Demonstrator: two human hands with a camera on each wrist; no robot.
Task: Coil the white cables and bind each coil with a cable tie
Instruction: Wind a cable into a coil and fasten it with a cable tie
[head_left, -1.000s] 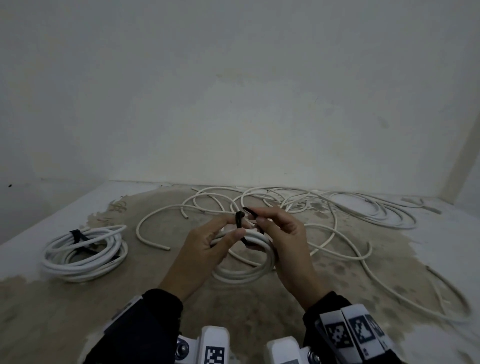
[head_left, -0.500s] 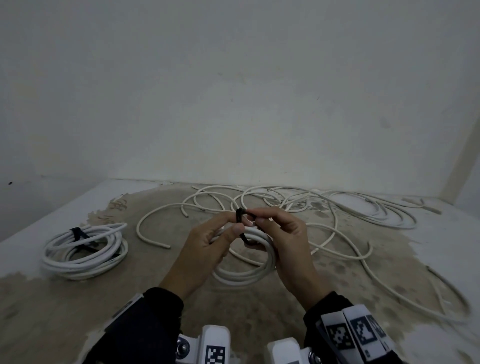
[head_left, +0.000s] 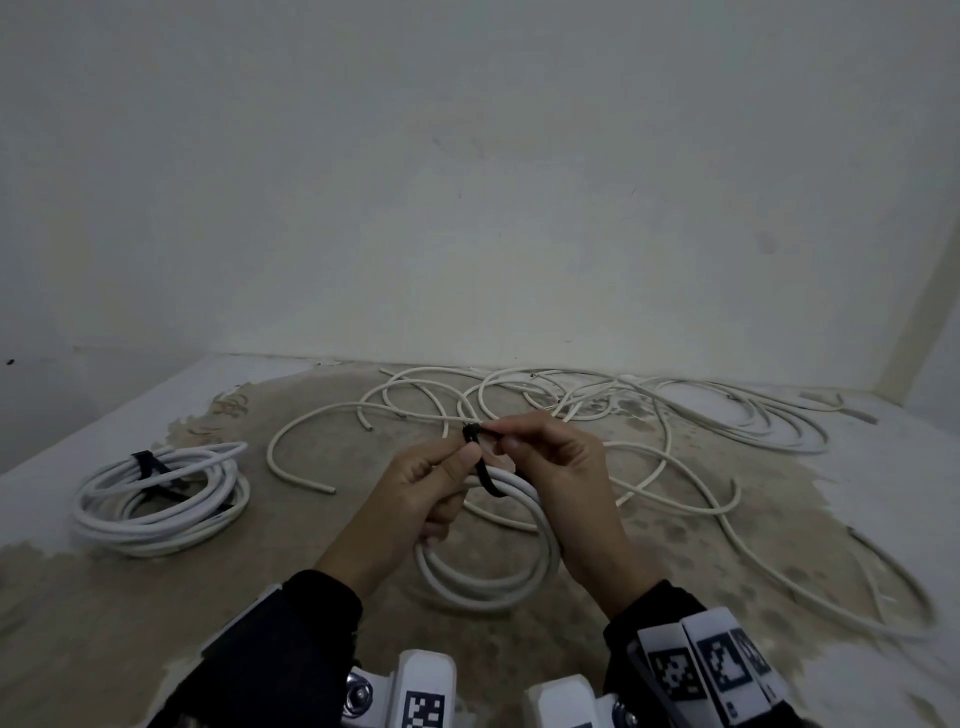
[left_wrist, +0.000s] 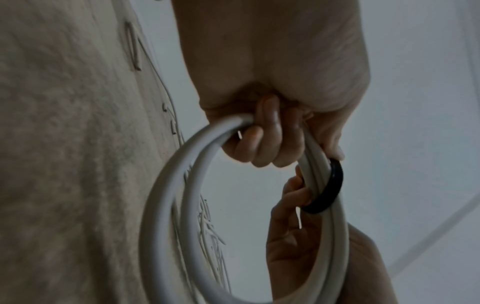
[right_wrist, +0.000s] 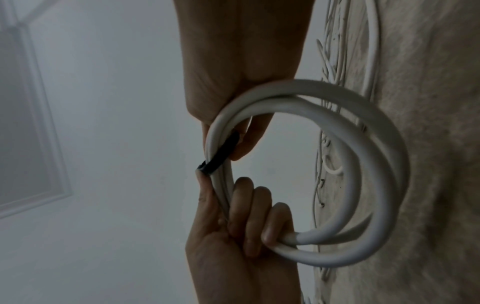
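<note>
Clearly the coil (head_left: 488, 566) is light but springy, held up above the floor (head_left: 156, 597): left hand (head_left: 415, 493) clenches its turns and pinches the tie (head_left: 480, 462), right hand (head_left: 561, 467) pinching the tie's tail. Best gripped beside the tie, lest loops spring apart.

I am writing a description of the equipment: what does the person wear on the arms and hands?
Both hands, left hand and right hand, are bare. Dark sleeves reach the wrists. White wrist mounts carry black-and-white square markers.
</note>
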